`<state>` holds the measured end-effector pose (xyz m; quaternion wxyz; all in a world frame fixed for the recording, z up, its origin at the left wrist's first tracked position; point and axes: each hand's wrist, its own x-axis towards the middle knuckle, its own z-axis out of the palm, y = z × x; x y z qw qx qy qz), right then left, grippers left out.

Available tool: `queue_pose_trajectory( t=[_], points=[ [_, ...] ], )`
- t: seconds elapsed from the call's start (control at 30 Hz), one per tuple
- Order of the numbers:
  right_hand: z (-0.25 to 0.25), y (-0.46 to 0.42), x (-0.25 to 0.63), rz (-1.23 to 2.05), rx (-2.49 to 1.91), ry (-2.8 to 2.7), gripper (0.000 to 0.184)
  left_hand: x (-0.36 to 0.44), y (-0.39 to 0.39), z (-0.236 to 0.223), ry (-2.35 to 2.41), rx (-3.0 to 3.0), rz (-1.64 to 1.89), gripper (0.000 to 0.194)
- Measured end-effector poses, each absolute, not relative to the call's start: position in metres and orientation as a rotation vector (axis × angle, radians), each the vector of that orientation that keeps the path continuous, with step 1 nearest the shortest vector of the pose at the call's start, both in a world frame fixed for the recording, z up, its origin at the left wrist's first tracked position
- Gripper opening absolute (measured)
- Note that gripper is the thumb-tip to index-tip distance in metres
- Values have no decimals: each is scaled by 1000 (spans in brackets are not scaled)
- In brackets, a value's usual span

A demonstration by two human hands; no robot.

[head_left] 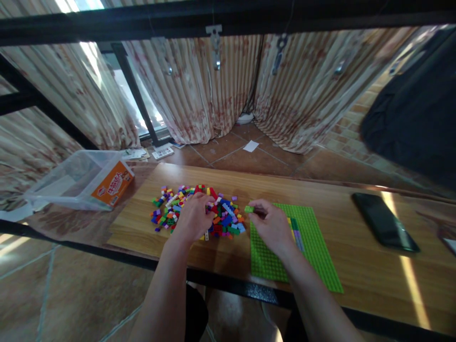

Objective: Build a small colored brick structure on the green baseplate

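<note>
A heap of small colourful toy bricks [228, 221] lies on the wooden board, left of a green studded baseplate [317, 237]. My left hand [195, 213] is over the heap, fingers curved down, with a gap between thumb and forefinger; I see no brick clearly held there. Between the thumb and fingers of my right hand [272, 225] is a light green brick [249, 209], just above the baseplate's left edge. A short strip of joined bricks [298, 233], yellow, green, purple and pale blue, sits on the baseplate, partly hidden by my right hand.
A clear plastic bin [78, 175] with an orange label stands at the far left. To the right of the baseplate a dark phone [384, 221] lies flat. A black metal bar [228, 19] with hanging clips crosses overhead; striped curtains [199, 90] hang behind the table.
</note>
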<state>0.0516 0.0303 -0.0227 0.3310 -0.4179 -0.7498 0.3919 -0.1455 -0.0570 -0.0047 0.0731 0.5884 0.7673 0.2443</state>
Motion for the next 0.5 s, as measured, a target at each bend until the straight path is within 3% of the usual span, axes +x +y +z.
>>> queue_pose_trajectory(
  t=[0.5],
  points=[
    [-20, 32, 53, 1103, -1076, -1836, 19, -157, -62, -2, 2401, 1686, 717, 35]
  ],
)
